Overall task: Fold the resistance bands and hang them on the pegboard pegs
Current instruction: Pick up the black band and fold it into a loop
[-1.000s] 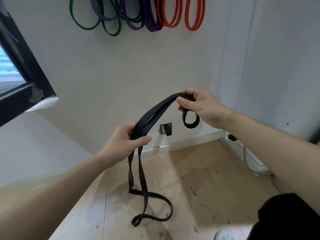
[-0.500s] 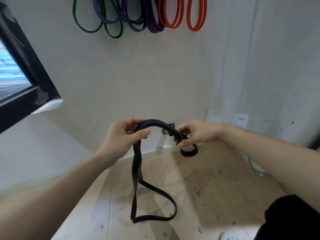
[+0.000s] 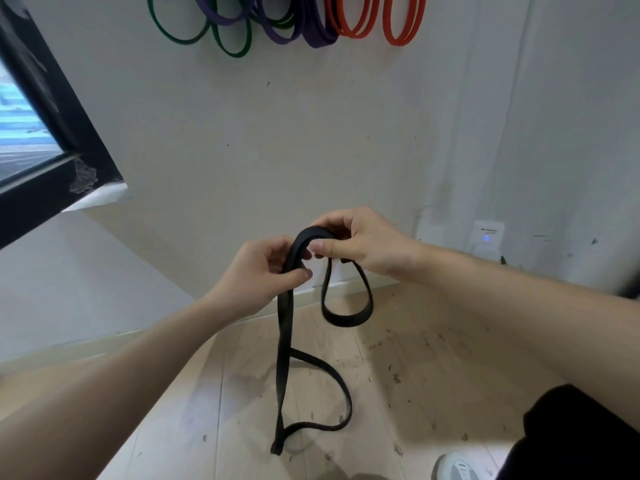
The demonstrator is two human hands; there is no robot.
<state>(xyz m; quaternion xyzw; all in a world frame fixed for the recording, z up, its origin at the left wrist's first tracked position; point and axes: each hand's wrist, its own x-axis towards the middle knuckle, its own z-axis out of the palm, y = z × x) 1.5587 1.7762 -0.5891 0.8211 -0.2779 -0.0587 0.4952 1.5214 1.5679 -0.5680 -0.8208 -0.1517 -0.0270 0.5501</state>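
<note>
Both have drawn together at frame centre: left grip (image 3: 264, 271) and right grip (image 3: 360, 244) pinch the black band (image 3: 284, 341), doubling it, nearly ready to hang.

Window (image 3: 24, 133) at left, black frame (image 3: 79, 140), chipped patch at lower corner. White wall (image 3: 277, 150), few dark marks. Small white box (image 3: 486, 235) with blue light low on wall at right. Pale wood floor (image 3: 433, 375), dark specks scattered. White shoe (image 3: 457, 467) at bottom edge.
</note>
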